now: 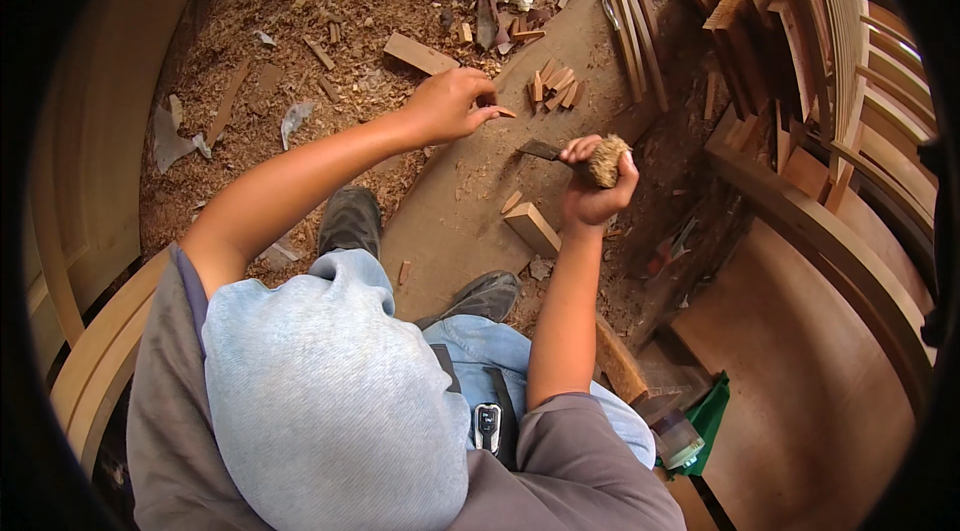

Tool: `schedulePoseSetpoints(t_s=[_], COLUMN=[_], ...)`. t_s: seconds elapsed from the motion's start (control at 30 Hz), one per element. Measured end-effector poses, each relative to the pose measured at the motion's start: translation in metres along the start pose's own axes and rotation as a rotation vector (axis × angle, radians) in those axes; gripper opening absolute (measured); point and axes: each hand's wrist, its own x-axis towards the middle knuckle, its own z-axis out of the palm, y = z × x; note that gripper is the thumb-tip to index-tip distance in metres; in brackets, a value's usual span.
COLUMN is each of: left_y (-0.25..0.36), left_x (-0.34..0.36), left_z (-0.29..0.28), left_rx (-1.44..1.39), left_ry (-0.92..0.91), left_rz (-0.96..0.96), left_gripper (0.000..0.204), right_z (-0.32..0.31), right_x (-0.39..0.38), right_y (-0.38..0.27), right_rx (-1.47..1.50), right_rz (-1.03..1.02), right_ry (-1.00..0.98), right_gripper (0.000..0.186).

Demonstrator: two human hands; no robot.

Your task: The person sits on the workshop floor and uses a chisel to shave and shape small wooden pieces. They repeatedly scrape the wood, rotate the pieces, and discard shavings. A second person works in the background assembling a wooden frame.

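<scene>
My left hand [448,106] pinches a small, thin wooden piece [503,113] above the board [445,226]. My right hand [598,181] grips a dark flat-bladed chisel [540,150], with the frayed tan end of its handle [608,160] showing above my fingers and the blade pointing left. Just beyond my hands lies a heap of small wooden pieces [555,86]. Below the blade, a short wooden block [533,230] rests on the board beside a small offcut.
Wood shavings and scraps [300,81] cover the ground at upper left. A pale panel [85,151] stands at far left. Curved timbers [840,271] and stacked frames [820,51] fill the right side. Long strips [625,31] lie at top. A green item [710,411] sits at lower right.
</scene>
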Motion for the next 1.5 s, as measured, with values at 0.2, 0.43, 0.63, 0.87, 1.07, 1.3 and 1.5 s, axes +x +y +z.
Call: schedulePoseSetpoints(t_s=[0.2,0.43,0.63,0.87,1.07,1.3,1.5], left_y=[0.015,0.0,-0.007,-0.007,-0.005,-0.02,-0.035], left_x=[0.04,0.047,0.073,0.093,0.058,-0.011,-0.043], left_z=[0.009,0.012,0.02,0.022,0.005,-0.023,-0.019], left_rx=[-0.03,0.166,0.411,0.55,0.222,0.071,-0.154], left_ry=[0.006,-0.05,0.021,-0.067,-0.089,0.015,-0.043], left_rz=[0.034,0.065,0.388,0.392,0.144,-0.023,-0.216], left_gripper=[0.021,0.032,0.033,0.013,0.012,0.016,0.018], right_z=[-0.009,-0.002,-0.005,0.004,0.003,-0.067,-0.145], right_x=[0.006,0.003,0.003,-0.001,-0.003,0.019,0.014], right_y=[0.001,0.003,0.006,0.008,0.008,-0.032,-0.079], right_rx=[0.033,-0.009,-0.002,-0.055,-0.058,-0.269,-0.355], right_rz=[0.071,0.058,0.057,0.071,0.07,0.368,0.881], right_ry=[0.056,0.015,-0.004,-0.053,-0.003,0.304,0.108], right_gripper=[0.044,0.043,0.044,0.045,0.046,0.043,0.042])
